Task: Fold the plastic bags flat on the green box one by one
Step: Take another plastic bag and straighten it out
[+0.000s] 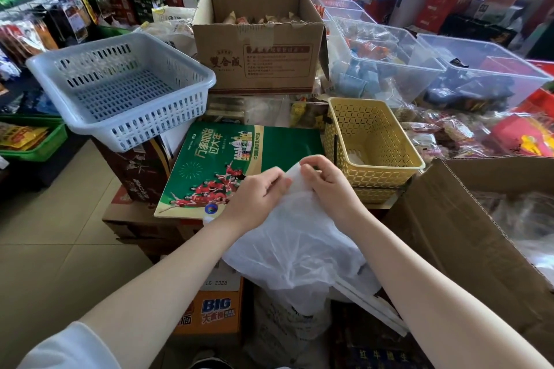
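Head view: you stand over the green box (239, 165).
Progress: early by my read; no folded bag lies on the lid.
Bag: white plastic bag (295, 249), thin, crumpled, hanging off the box's near edge.
Hands: left hand (257, 193) and right hand (325, 181) both pinch its top edge.

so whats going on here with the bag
A person in a shop is holding a white plastic bag with both hands. The left hand and right hand pinch its top edge just above the near corner of the green box. The bag is still puffy and crumpled, not yet folded flat. A yellow basket sits right beside the box.
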### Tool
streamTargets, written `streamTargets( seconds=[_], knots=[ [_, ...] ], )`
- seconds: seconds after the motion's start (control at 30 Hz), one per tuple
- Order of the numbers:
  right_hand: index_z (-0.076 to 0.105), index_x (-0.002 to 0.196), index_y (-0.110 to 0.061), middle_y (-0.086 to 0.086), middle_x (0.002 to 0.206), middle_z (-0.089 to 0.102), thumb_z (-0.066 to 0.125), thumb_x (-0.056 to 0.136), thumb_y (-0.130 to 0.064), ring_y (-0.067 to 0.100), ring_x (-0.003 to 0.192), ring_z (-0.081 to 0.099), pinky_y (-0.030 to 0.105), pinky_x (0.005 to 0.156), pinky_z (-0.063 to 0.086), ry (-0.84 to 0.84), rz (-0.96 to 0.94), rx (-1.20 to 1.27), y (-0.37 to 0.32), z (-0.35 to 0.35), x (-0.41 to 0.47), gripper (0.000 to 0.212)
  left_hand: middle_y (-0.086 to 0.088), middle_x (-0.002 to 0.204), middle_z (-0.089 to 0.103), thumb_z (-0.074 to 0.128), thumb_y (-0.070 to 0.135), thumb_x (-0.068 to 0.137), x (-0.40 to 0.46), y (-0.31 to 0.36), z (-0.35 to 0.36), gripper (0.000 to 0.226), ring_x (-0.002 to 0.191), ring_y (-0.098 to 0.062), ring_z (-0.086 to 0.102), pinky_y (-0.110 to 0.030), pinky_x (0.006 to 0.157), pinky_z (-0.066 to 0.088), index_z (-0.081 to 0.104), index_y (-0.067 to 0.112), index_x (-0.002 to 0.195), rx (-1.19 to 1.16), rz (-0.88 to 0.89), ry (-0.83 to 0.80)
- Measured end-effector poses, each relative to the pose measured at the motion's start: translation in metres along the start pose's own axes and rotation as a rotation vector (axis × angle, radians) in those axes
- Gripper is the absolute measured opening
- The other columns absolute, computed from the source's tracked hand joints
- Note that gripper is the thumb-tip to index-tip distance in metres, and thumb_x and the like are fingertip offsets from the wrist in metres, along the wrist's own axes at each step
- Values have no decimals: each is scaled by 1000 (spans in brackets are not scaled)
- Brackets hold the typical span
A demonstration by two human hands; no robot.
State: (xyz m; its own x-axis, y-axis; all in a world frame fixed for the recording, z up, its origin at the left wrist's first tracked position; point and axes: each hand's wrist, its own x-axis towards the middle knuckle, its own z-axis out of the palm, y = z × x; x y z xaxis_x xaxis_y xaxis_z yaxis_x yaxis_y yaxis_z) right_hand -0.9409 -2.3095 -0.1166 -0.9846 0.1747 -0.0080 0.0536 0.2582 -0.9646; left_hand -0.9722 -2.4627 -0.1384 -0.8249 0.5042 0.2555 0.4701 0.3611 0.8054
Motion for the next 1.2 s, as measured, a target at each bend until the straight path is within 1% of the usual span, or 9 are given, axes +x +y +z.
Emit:
streamTargets(
  seconds=[0.13,0.4,0.47,0.53,0.63,0.77,0.97,1.1,1.2],
  knots=[
    [49,91,-15,7,79,55,40,98,-26,18,65,47,30,60,38,77,-152,26,7,-3,-4,16,7,59,46,49,27,94,6,-1,-1,23,53,-3,42,-15,51,30,52,23,71,-44,-48,154],
    [60,92,-13,-10,80,54,64,86,-23,0,65,46,10,62,37,-113,-154,-270,28,0,-8,12,-10,58,48,47,20,96,1,-10,-4,31,53,-6,37,-20,50,28,54,9,67,-57,-118,263],
    [59,79,-19,-13,71,49,68,83,-23,0,61,43,11,60,35,-169,-146,-301,31,1,-8,11,-15,58,48,47,20,96,0,-12,-4,32,53,-8,36,-21,49,27,55,1,71,-38,-112,271],
    [51,67,-22,-12,65,45,68,84,-22,2,59,37,16,59,32,-249,-141,-317,36,0,-8,23,-7,54,42,46,18,96,-2,-16,-5,34,53,-9,36,-20,48,26,50,9,64,-22,-104,301],
    [53,72,-13,-5,69,51,64,86,-22,9,64,42,23,61,35,-306,-125,-347,45,-4,-8,20,3,52,35,43,19,97,-6,-25,-7,37,51,-10,34,-21,48,24,39,20,60,36,-134,313],
    [40,61,-25,-9,57,40,62,89,-22,5,50,35,16,50,28,-226,-212,-421,50,-4,-11,35,2,53,35,40,22,98,-11,-35,-2,39,50,-11,30,-22,48,23,37,19,59,28,-258,361],
    [27,55,-17,-7,48,23,55,90,-34,11,47,18,25,46,19,-135,-355,-464,56,-1,-14,48,-1,56,40,35,25,99,-8,-34,0,42,53,-13,36,-25,50,26,34,16,58,56,-398,440],
    [45,61,-15,-11,46,34,79,71,-28,7,49,25,17,48,22,-368,-175,-419,54,-13,-17,38,1,54,35,34,24,100,-9,-40,-8,47,52,-13,34,-28,49,24,29,17,54,145,-441,485],
    [54,65,-28,-20,55,50,77,73,-24,0,51,39,11,53,31,-589,-68,-501,55,-20,-22,24,-1,57,39,30,26,100,-9,-53,-16,46,61,-23,41,-31,58,25,34,13,56,168,-563,537]
  ],
)
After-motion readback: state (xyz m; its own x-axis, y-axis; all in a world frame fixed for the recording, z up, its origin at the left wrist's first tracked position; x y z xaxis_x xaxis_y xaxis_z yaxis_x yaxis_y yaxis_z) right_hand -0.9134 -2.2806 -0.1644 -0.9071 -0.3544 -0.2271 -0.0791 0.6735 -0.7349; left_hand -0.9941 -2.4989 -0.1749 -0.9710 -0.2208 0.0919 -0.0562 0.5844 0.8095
